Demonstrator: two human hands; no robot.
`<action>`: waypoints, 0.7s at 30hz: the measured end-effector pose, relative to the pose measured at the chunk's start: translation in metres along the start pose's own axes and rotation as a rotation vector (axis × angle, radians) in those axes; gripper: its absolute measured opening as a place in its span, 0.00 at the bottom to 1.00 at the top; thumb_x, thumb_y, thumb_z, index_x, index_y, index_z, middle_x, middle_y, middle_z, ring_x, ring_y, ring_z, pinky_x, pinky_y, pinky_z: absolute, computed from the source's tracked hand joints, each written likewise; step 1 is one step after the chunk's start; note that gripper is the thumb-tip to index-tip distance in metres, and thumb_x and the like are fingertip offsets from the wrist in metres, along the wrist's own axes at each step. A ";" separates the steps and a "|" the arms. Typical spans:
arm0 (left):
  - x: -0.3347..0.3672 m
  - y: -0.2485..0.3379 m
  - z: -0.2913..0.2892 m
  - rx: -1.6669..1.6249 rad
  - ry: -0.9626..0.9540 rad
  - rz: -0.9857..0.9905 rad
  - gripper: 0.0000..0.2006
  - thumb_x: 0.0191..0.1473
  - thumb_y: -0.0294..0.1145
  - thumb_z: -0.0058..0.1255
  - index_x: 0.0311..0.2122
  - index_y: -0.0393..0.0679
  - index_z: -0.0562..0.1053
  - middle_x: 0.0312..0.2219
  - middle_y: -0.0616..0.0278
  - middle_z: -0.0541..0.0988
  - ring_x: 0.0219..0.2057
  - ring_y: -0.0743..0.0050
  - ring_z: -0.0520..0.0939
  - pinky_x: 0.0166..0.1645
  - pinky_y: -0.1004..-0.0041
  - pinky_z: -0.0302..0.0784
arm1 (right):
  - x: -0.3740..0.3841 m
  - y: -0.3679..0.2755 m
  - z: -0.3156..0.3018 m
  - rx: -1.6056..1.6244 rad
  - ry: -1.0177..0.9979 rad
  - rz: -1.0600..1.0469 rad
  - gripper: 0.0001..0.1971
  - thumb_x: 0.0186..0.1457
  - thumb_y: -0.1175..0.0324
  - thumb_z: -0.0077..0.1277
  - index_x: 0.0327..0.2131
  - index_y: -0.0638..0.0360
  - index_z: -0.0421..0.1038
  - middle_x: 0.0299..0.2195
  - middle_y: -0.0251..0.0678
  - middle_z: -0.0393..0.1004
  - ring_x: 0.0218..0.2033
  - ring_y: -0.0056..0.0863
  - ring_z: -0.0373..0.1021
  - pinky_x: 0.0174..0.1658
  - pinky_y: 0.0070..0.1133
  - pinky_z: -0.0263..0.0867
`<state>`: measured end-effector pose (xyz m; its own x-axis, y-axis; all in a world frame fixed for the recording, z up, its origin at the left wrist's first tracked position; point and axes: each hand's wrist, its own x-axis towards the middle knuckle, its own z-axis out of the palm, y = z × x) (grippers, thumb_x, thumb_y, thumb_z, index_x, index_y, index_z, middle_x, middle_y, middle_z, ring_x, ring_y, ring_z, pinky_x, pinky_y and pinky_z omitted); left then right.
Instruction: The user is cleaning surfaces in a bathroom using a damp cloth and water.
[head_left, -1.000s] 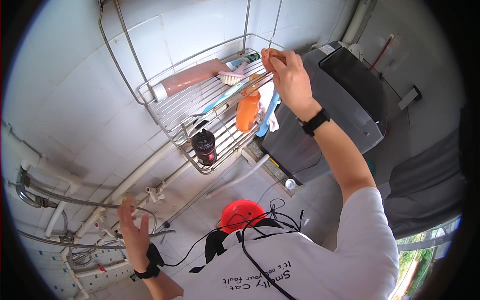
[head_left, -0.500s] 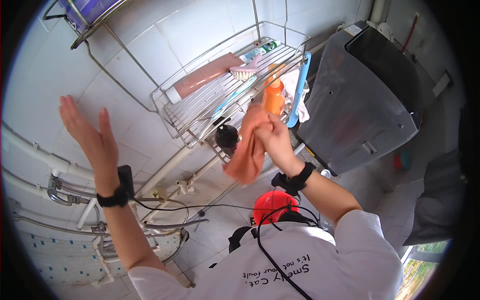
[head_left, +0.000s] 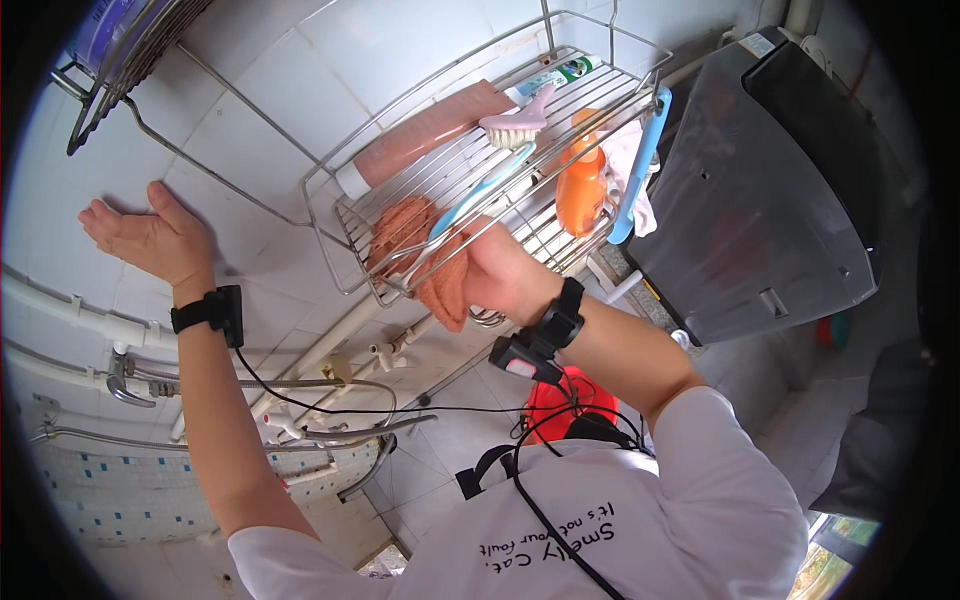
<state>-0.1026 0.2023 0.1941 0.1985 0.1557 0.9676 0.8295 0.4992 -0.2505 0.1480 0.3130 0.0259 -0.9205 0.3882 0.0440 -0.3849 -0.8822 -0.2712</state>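
Note:
My right hand (head_left: 505,270) is closed on an orange-brown cloth (head_left: 447,290), reaching beneath the upper shelf of a wire rack (head_left: 312,215). Part of the cloth shows through the shelf's wires and part hangs below its front edge. Above it on that shelf lie a blue-and-white toothbrush (head_left: 480,190), a pink-handled brush (head_left: 515,122), a pinkish-brown tube (head_left: 430,138) and a toothpaste tube (head_left: 555,80). An orange bottle (head_left: 582,195) stands on the lower tier, right of my hand. My left hand (head_left: 150,240) is open with nothing in it, beside the white tiled wall.
A large grey appliance (head_left: 740,220) with a dark lid stands at the right. Blue plastic (head_left: 640,170) and pale cloth hang at the rack's right end. Pipes (head_left: 90,318) and hoses run along the left wall. A red bucket (head_left: 572,402) sits on the floor below.
My right hand has moved the cloth left and under the upper shelf. The dark pump bottle seen before is now hidden. My left hand has shifted slightly left and lower, its fingers more bent.

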 end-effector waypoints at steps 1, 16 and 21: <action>0.000 -0.001 -0.001 0.004 0.002 -0.013 0.35 0.54 0.48 0.41 0.55 0.28 0.46 0.55 0.30 0.49 0.58 0.34 0.47 0.60 0.48 0.39 | 0.001 -0.008 -0.004 0.016 -0.089 -0.043 0.17 0.56 0.64 0.40 0.45 0.65 0.63 0.41 0.39 0.70 0.41 0.30 0.67 0.49 0.26 0.61; -0.007 -0.012 -0.015 -0.277 0.111 -0.207 0.31 0.55 0.41 0.39 0.56 0.29 0.46 0.57 0.39 0.48 0.58 0.46 0.51 0.61 0.59 0.44 | -0.013 -0.025 0.004 -0.138 -0.165 -0.088 0.20 0.59 0.58 0.33 0.47 0.63 0.61 0.42 0.39 0.69 0.41 0.29 0.67 0.45 0.26 0.64; 0.025 0.017 -0.052 -1.326 0.340 -0.785 0.21 0.59 0.35 0.29 0.54 0.35 0.52 0.51 0.51 0.57 0.57 0.54 0.56 0.60 0.63 0.54 | -0.016 0.000 0.014 -0.019 -0.077 0.062 0.16 0.58 0.62 0.36 0.41 0.62 0.65 0.38 0.38 0.72 0.38 0.29 0.68 0.43 0.25 0.64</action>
<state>-0.0562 0.1703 0.2158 -0.5316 -0.0542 0.8453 0.5904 -0.7393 0.3239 0.1614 0.3027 0.0386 -0.9452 0.3107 0.1002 -0.3265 -0.8985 -0.2935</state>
